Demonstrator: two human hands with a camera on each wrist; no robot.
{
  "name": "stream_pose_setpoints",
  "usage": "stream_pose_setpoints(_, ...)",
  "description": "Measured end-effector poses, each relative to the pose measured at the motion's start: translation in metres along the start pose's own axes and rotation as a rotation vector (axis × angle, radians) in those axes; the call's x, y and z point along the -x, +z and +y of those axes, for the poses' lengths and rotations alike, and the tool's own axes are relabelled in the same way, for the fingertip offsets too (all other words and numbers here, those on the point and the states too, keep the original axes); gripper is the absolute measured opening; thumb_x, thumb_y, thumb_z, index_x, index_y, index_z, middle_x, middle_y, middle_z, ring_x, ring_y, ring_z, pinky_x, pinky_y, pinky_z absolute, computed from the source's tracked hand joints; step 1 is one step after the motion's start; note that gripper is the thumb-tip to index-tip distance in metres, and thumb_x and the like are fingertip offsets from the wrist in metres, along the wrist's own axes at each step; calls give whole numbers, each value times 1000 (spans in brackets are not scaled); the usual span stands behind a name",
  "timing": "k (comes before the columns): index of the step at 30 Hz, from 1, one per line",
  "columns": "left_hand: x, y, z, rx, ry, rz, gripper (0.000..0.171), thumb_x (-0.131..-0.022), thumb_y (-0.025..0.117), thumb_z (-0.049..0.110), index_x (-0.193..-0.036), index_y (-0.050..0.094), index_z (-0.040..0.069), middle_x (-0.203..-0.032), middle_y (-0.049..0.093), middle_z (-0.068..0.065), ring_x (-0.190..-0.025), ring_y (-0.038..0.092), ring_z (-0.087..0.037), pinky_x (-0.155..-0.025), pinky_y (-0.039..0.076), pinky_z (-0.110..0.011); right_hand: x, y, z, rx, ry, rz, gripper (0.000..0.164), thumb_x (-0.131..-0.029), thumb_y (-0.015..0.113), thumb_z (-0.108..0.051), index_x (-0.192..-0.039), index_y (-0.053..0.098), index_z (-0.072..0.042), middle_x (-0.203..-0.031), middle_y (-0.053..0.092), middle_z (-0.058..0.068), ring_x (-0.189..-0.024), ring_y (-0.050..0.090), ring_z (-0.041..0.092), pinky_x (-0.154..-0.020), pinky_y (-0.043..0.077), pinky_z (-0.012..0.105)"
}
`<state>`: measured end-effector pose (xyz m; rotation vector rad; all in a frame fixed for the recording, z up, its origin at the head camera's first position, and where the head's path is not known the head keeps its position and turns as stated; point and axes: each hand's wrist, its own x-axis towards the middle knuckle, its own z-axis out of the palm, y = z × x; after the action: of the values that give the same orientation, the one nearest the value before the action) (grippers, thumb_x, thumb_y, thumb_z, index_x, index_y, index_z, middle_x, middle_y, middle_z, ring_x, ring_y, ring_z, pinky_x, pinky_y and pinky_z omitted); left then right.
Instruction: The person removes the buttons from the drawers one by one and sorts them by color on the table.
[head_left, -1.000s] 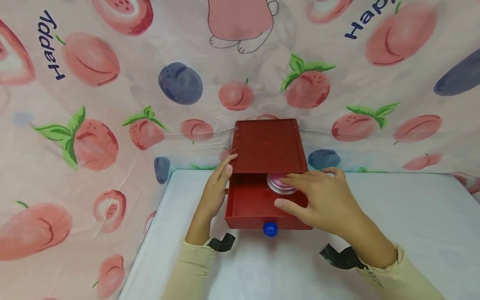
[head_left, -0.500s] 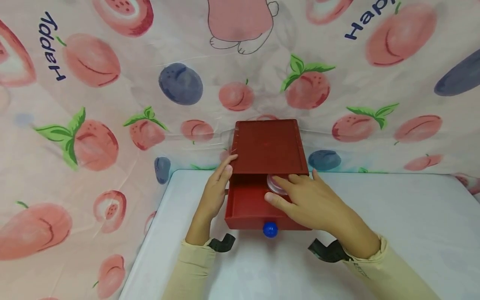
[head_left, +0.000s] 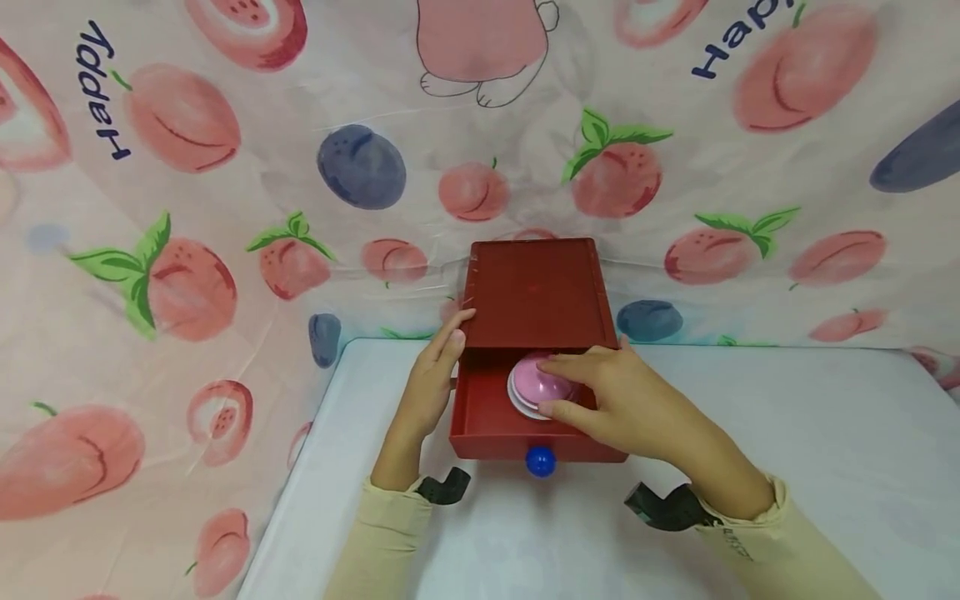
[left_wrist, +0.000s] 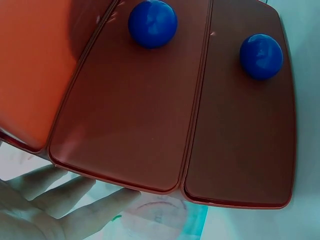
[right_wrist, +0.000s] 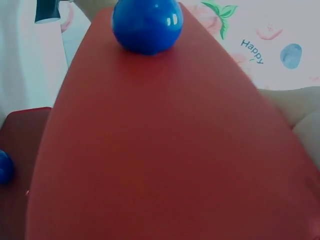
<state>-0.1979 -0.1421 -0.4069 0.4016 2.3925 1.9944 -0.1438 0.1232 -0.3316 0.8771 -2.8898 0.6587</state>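
Note:
A red drawer cabinet (head_left: 534, 292) stands against the patterned backdrop, its top drawer (head_left: 491, 408) pulled out by the blue knob (head_left: 541, 461) side. In that drawer is a pink, domed round object (head_left: 534, 383) with a white stepped rim. My right hand (head_left: 645, 404) pinches it, thumb at the near edge and fingers across the top; its right part is hidden. Straight fingers of my left hand (head_left: 426, 383) rest along the cabinet's left side. The left wrist view shows these fingers (left_wrist: 97, 215) under the lower drawer fronts (left_wrist: 125, 115). Only the drawer front (right_wrist: 165, 150) fills most of the right wrist view.
The cabinet stands at the back of a white table (head_left: 525, 533). Two lower drawers have blue knobs, one round knob (left_wrist: 261, 56) on the lowest. A fruit-print cloth (head_left: 360, 167) hangs behind and to the left. Both wrists carry black camera mounts (head_left: 671, 508).
The pink domed object has moved from the back right of the drawer toward its front and middle, tilting into fuller view. My right hand has shifted left and now pinches it. The left hand stays put.

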Motion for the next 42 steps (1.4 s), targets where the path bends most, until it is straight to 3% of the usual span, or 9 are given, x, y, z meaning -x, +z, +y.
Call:
stream_pose_setpoints(2,1,-1,0,-4,-4,4,42,-108,40,49,-150,46,42,-153,46,1,-131,53,-29,-87,60,-49,-1,1,1,-22,-24,10,56,-86,81,-41,-135,68,-18,-131,70,5,-116,67,27,-100,54,57)
stream_pose_setpoints(4,1,-1,-1,-1,-7,2,42,-109,40,48,-150,46,42,-152,46,0,-130,53,-29,-88,60,-49,-2,1,2,-38,-30,6,57,-84,83,-40,-135,68,-17,-130,71,5,-114,68,26,-91,60,47)
stream_pose_setpoints(13,0,-1,-1,-3,3,2,42,-108,40,49,-149,47,42,-152,47,1,-132,53,-29,-88,60,-50,-12,6,6,-69,-56,-75,67,-83,83,-45,-142,62,-19,-131,69,1,-116,67,21,-96,58,46)
stream_pose_setpoints(20,1,-2,-3,13,5,-2,42,-108,41,49,-149,47,41,-152,46,0,-132,53,-28,-88,60,-49,-19,15,10,-26,-38,-1,64,-74,92,-42,-130,70,-19,-115,75,-1,-102,69,18,-86,61,40)
stream_pose_setpoints(25,-1,-1,-3,20,17,-8,43,-108,41,49,-149,47,40,-153,46,1,-132,53,-28,-89,60,-50,-17,17,12,-5,-32,26,64,-72,92,-45,-127,72,-21,-112,76,-3,-100,69,16,-85,61,40)
stream_pose_setpoints(33,-1,-2,-2,18,14,-5,42,-109,40,48,-150,46,41,-153,46,1,-133,52,-29,-90,59,-52,-19,19,9,174,-40,-65,80,-71,89,-54,-140,61,-25,-126,70,4,-112,67,26,-90,59,50)
stream_pose_setpoints(37,0,-2,-2,15,14,-8,42,-109,40,47,-150,46,41,-153,46,1,-133,52,-29,-89,59,-52,-19,20,7,242,-44,-61,83,-68,89,-58,-138,58,-25,-124,69,5,-108,68,29,-86,59,52)
stream_pose_setpoints(42,-1,-2,-2,18,16,-14,42,-109,40,47,-150,46,41,-154,45,1,-134,51,-29,-91,59,-53,-19,21,8,245,-59,-29,81,-64,91,-58,-131,61,-25,-119,69,3,-105,68,27,-83,60,51)
